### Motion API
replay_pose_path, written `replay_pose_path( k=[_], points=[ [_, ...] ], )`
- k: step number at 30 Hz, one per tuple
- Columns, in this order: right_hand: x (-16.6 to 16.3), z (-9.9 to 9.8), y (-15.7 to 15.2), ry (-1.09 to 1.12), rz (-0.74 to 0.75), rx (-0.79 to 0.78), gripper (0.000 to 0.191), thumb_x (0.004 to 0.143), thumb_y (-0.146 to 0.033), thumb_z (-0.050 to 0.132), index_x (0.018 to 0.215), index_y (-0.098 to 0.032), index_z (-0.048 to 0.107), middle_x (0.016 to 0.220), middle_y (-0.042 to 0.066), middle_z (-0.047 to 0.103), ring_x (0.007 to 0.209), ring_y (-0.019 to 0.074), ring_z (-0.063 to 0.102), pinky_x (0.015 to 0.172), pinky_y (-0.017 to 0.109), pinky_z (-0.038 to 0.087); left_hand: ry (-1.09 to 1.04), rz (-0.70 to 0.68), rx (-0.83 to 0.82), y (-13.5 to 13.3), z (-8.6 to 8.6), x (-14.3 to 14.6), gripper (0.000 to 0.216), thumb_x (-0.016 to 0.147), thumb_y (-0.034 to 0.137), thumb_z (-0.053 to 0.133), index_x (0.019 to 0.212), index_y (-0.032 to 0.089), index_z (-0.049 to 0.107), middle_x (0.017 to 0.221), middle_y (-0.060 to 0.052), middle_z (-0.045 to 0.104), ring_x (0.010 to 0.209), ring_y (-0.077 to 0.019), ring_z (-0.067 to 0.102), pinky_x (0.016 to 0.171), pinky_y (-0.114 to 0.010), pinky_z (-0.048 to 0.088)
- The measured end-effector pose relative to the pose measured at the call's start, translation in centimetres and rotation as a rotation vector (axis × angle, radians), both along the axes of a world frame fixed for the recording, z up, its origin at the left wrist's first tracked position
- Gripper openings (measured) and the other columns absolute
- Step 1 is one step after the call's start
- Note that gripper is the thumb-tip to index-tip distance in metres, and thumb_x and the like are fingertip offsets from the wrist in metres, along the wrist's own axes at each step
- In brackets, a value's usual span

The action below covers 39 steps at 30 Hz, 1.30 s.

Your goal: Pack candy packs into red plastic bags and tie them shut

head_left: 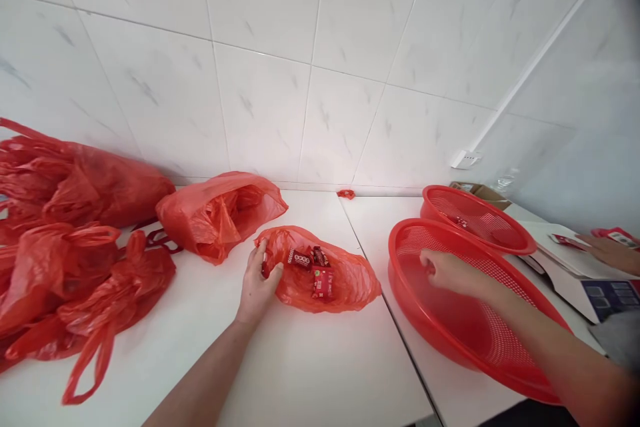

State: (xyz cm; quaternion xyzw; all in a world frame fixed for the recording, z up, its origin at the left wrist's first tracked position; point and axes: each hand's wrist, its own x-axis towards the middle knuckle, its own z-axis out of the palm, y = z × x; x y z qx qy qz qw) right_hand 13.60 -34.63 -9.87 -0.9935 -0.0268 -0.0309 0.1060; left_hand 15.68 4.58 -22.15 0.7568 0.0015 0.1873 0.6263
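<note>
A small red plastic bag (345, 280) lies open on the white table, with a few red snack packets (323, 280) inside. My left hand (260, 280) pinches the bag's left edge and holds its mouth apart. My right hand (443, 270) reaches into the large red mesh basket (450, 327) on the right, fingers curled; what they hold, if anything, I cannot make out.
Several red plastic bags (75, 240) lie piled at the left, one open bag (220, 210) behind the small one. A second red basket (480, 220) stands behind the first. Another person's hand (613, 250) rests on papers at far right. Tiled wall behind.
</note>
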Motion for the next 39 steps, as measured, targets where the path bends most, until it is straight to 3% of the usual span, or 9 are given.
replay_pose_path(
  k=[4, 7, 10, 14, 19, 24, 29, 33, 39],
  points=[
    [-1.5, 4.6, 6.1, -0.068, 0.181, -0.044, 0.013, 0.074, -0.010, 0.042, 0.075, -0.023, 0.041, 0.075, 0.000, 0.052, 0.060, 0.0117, 0.043, 0.053, 0.026, 0.031, -0.002, -0.022, 0.009, -0.1, 0.2, -0.2, 0.062, 0.083, 0.034, 0.054, 0.142, 0.025, 0.034, 0.140, -0.009, 0.040, 0.124, -0.0242, 0.045, 0.104, -0.040, 0.038],
    [-2.5, 6.3, 11.3, -0.087, 0.389, -0.035, 0.018, 0.073, -0.005, 0.041, 0.078, -0.022, 0.044, 0.082, -0.001, 0.053, 0.065, 0.0109, 0.045, 0.057, 0.024, 0.033, -0.012, -0.021, 0.047, 0.0, 0.1, -0.2, 0.061, 0.084, 0.032, 0.053, 0.141, 0.023, 0.035, 0.140, -0.009, 0.040, 0.128, -0.0241, 0.041, 0.108, -0.041, 0.034],
    [-1.9, 5.5, 15.2, -0.081, 0.573, -0.084, 0.022, 0.071, -0.003, 0.045, 0.082, -0.021, 0.048, 0.083, -0.001, 0.053, 0.064, 0.0102, 0.045, 0.053, 0.023, 0.032, -0.035, -0.023, 0.051, 0.1, 0.1, -0.2, 0.061, 0.083, 0.031, 0.054, 0.141, 0.024, 0.035, 0.141, -0.009, 0.039, 0.129, -0.0244, 0.039, 0.108, -0.042, 0.033],
    [0.2, 3.5, 17.2, -0.076, 0.687, -0.096, 0.031, 0.074, -0.008, 0.052, 0.101, -0.022, 0.054, 0.096, 0.003, 0.056, 0.077, 0.0142, 0.053, 0.063, 0.025, 0.042, -0.053, -0.014, 0.054, 0.2, 0.2, -0.4, 0.064, 0.082, 0.031, 0.055, 0.142, 0.025, 0.034, 0.138, -0.010, 0.042, 0.127, -0.0259, 0.042, 0.107, -0.044, 0.034],
    [-1.3, 2.8, 15.9, -0.096, 0.663, -0.100, 0.036, 0.078, -0.016, 0.058, 0.113, -0.024, 0.053, 0.109, 0.006, 0.057, 0.097, 0.0211, 0.055, 0.081, 0.036, 0.046, -0.048, -0.007, 0.016, 0.4, -0.1, -0.3, 0.063, 0.082, 0.030, 0.056, 0.141, 0.025, 0.035, 0.140, -0.010, 0.040, 0.129, -0.0258, 0.041, 0.108, -0.043, 0.034],
    [-5.7, 0.8, 12.1, -0.056, 0.611, -0.151, 0.031, 0.075, -0.009, 0.059, 0.103, -0.025, 0.057, 0.108, 0.004, 0.059, 0.098, 0.0224, 0.055, 0.084, 0.038, 0.046, -0.058, -0.036, 0.013, 0.3, -0.5, 0.0, 0.065, 0.081, 0.028, 0.055, 0.142, 0.024, 0.034, 0.140, -0.009, 0.040, 0.129, -0.0245, 0.041, 0.108, -0.041, 0.033],
    [-8.2, -2.1, 7.7, -0.096, 0.541, -0.241, 0.038, 0.070, 0.006, 0.045, 0.087, -0.025, 0.060, 0.094, 0.003, 0.063, 0.089, 0.0212, 0.058, 0.079, 0.036, 0.046, -0.046, -0.015, 0.044, 0.2, -0.5, 0.0, 0.064, 0.081, 0.028, 0.055, 0.141, 0.023, 0.035, 0.140, -0.009, 0.040, 0.130, -0.0249, 0.039, 0.109, -0.042, 0.032],
    [-8.6, -3.2, 5.4, -0.178, 0.555, -0.250, 0.038, 0.073, 0.004, 0.041, 0.086, -0.026, 0.061, 0.090, 0.003, 0.064, 0.085, 0.0207, 0.060, 0.083, 0.038, 0.046, -0.038, -0.008, 0.038, 0.2, -0.3, -0.1, 0.064, 0.080, 0.028, 0.056, 0.141, 0.025, 0.036, 0.138, -0.009, 0.042, 0.127, -0.0248, 0.042, 0.108, -0.042, 0.034],
    [-8.5, -2.9, 6.2, -0.207, 0.392, -0.328, 0.015, 0.083, -0.014, 0.050, 0.084, -0.024, 0.060, 0.069, 0.002, 0.061, 0.068, 0.0208, 0.059, 0.082, 0.045, 0.045, -0.052, -0.008, 0.032, 0.2, -0.1, -0.3, 0.064, 0.081, 0.030, 0.056, 0.141, 0.025, 0.035, 0.138, -0.009, 0.041, 0.127, -0.0247, 0.042, 0.107, -0.042, 0.035]
  ],
)
